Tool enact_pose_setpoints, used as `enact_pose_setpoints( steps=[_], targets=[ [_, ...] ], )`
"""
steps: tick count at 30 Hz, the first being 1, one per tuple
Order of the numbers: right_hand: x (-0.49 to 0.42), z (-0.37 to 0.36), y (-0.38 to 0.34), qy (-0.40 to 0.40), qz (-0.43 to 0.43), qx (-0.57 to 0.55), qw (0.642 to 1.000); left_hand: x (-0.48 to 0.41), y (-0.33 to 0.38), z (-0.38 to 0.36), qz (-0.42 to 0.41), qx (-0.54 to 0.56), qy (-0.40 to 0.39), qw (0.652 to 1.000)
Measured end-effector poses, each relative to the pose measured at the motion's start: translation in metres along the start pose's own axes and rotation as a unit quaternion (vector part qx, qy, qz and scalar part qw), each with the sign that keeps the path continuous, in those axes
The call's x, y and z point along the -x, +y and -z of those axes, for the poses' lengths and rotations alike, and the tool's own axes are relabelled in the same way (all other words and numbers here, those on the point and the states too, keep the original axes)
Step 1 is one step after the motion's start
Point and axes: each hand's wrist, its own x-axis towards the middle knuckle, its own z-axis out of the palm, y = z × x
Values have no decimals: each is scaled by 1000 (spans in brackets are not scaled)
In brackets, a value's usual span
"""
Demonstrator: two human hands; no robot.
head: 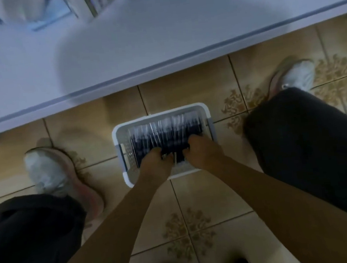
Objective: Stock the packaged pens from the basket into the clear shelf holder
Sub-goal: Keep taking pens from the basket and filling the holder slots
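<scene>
Both bare arms reaching straight down, hands low between the spread knees.

Left hand (155,162) knuckles up, fingers curled under; right hand (202,149) just beside it, same curl, the two nearly level and close but apart; whether either has closed on anything can't be told, motion blur; forearms bare, converging from the lower corners toward the middle; legs in dark trousers splayed wide; pale shoes planted out to either side.

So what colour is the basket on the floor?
White basket with grey handle parts, seen in the head view.
</scene>
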Motion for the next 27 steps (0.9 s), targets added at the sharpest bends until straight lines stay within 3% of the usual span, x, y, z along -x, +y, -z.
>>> enact_pose_setpoints(
  steps=[6,10,19,24,27],
  targets=[
    [-11,-27,-1,12,-14,-27,999,-26,0,-25,49,106,50,992],
    [-10,-25,-2,-4,-8,-94,996,-30,3,-30,61,109,67,990],
    [-7,-18,-1,-67,33,-147,986,-33,11,-37,61,178,32,982],
    [10,-16,6,41,-4,-201,979,-12,7,-26,45,257,44,964],
    [33,-15,11,105,-59,-320,940,23,15,-5,25,310,19,950]
  ],
)
